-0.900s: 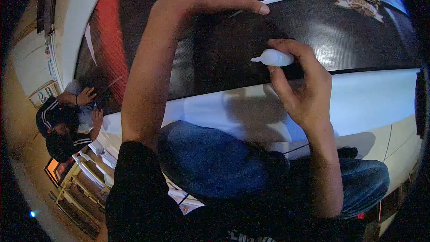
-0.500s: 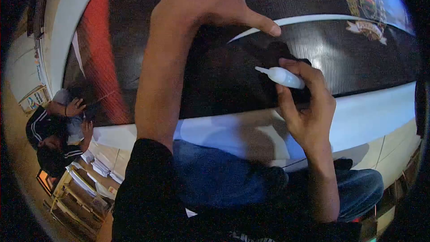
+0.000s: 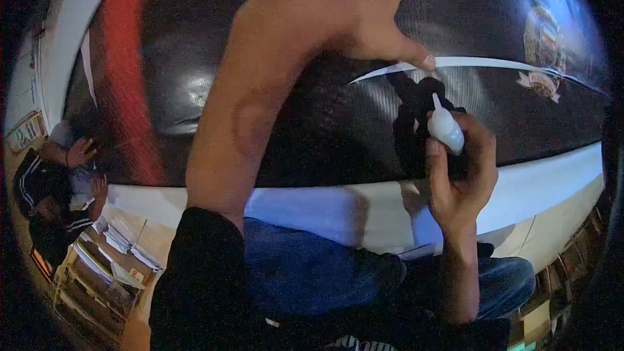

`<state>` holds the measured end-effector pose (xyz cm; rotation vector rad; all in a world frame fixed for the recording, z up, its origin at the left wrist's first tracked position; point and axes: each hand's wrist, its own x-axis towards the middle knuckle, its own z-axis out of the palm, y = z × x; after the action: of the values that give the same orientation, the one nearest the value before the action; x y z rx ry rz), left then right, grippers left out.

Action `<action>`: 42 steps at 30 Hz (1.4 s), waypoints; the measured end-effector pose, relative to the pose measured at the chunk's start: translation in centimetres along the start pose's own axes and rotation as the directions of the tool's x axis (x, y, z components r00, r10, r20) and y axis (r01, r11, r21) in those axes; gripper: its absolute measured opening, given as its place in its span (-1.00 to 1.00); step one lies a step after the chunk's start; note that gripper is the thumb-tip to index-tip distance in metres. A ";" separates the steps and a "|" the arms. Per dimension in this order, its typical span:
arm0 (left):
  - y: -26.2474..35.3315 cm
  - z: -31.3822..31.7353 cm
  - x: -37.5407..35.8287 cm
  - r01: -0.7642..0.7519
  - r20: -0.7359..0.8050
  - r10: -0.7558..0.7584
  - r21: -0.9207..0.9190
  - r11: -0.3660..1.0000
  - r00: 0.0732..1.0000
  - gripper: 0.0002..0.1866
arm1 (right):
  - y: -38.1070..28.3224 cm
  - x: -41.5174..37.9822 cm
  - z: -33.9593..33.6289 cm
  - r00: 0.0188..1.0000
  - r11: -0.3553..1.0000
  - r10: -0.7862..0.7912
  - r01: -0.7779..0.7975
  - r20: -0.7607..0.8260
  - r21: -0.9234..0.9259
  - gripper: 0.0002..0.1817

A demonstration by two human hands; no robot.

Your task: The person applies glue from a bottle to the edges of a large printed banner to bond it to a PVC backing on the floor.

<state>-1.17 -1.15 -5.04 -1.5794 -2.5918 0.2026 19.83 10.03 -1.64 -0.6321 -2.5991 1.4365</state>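
A large black printed banner sheet (image 3: 312,149) is spread in front of me, with a curved white stripe and a broad red band on it. My left hand (image 3: 364,13) reaches over the sheet with thumb and fingers spread, and its thumb tip is at the white stripe (image 3: 481,62). The far fingers are cut off by the top edge. Between the thumb and fingers of my right hand (image 3: 467,179) is a small white squeeze bottle (image 3: 447,131) with a narrow nozzle. Its tip points up toward the stripe, just below my left thumb.
A printed emblem with a ribbon (image 3: 543,45) shows at the right of the sheet. The white border (image 3: 299,205) runs along the near edge. Another person (image 3: 55,182) sits at the far left, hands at the sheet's edge. Wooden furniture with papers (image 3: 104,266) stands below them.
My right hand has turned the bottle so that its nozzle, earlier pointing left, now points up. My left hand has shifted right, its thumb now at the white stripe. The camera view has moved slightly.
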 end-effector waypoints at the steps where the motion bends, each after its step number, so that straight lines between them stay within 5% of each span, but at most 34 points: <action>1: -0.4 -3.3 0.4 0.034 0.159 -0.001 -0.202 0.979 0.987 0.19 | -0.2 0.1 0.0 1.000 1.000 0.001 -0.001 -0.007 -0.018 -0.65; 3: -1.2 -2.1 0.3 0.094 0.318 0.043 -0.401 0.911 0.947 0.19 | -0.3 0.3 0.0 1.000 0.999 0.018 -0.018 -0.010 -0.042 -0.65; 4: -2.3 2.9 0.6 -0.024 -0.062 0.031 0.110 0.994 0.998 0.20 | -0.3 0.4 0.0 1.000 0.997 -0.019 0.019 -0.012 -0.071 -0.65; 5: -2.5 5.8 0.7 0.069 -0.390 0.212 0.595 0.801 0.896 0.21 | -0.3 0.4 0.1 0.998 0.993 -0.059 0.057 -0.014 -0.099 -0.65; 6: -1.5 3.5 0.3 0.062 -0.385 0.211 0.586 0.808 0.898 0.21 | -0.2 0.4 0.1 0.999 0.994 -0.046 0.044 -0.008 -0.103 -0.65; 7: -0.4 -1.1 -0.2 -0.032 -0.150 0.055 0.148 0.988 0.987 0.21 | -0.1 0.4 0.2 0.996 0.989 -0.082 0.080 -0.015 -0.120 -0.65; 8: 0.2 -3.5 -0.4 0.022 0.148 0.028 -0.327 0.945 0.989 0.22 | -0.1 0.4 0.3 0.992 0.984 -0.121 0.117 -0.020 -0.137 -0.65; 14: 0.8 -3.9 -0.1 0.075 0.194 -0.017 -0.297 0.952 0.981 0.25 | -0.3 0.9 0.4 0.971 0.944 -0.237 0.228 -0.011 -0.238 -0.67; 18: 0.5 -3.5 -0.3 0.055 0.139 -0.006 -0.348 0.936 0.990 0.25 | -1.1 0.7 0.0 0.982 0.951 -0.169 0.185 0.085 -0.248 -0.62; 23: 0.4 -4.2 -0.4 0.063 0.178 0.003 -0.365 0.929 0.984 0.19 | -0.7 0.2 1.8 0.980 0.996 -0.047 0.060 -0.195 0.061 -0.61; 26: 0.2 -2.2 -0.2 0.061 0.158 -0.011 -0.317 0.947 0.987 0.15 | -1.0 -0.5 1.8 0.984 0.999 0.023 -0.015 -0.174 0.049 -0.60; 28: 0.1 -2.5 -0.1 0.057 0.109 -0.029 -0.263 0.963 0.994 0.13 | -0.1 -0.8 1.6 0.985 0.997 -0.072 0.069 -0.155 -0.025 -0.60; 31: 0.1 -4.2 -0.6 0.067 0.195 0.017 -0.412 0.909 0.981 0.13 | -0.3 -1.3 1.1 0.991 0.995 -0.077 0.070 -0.113 -0.072 -0.58; 40: -0.2 -2.7 -0.3 0.060 0.120 -0.025 -0.295 0.954 0.993 0.11 | -0.7 -0.2 2.2 0.985 0.990 -0.123 0.113 -0.122 -0.089 -0.64; 42: -0.5 -3.7 -0.7 0.038 0.151 0.040 -0.481 0.876 0.988 0.11 | -0.7 -0.1 2.3 0.983 0.989 -0.126 0.115 -0.134 -0.089 -0.65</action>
<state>-0.68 -1.81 -1.28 -1.7668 -2.9264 -0.3727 19.06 7.83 -2.34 -0.5518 -2.5493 1.2122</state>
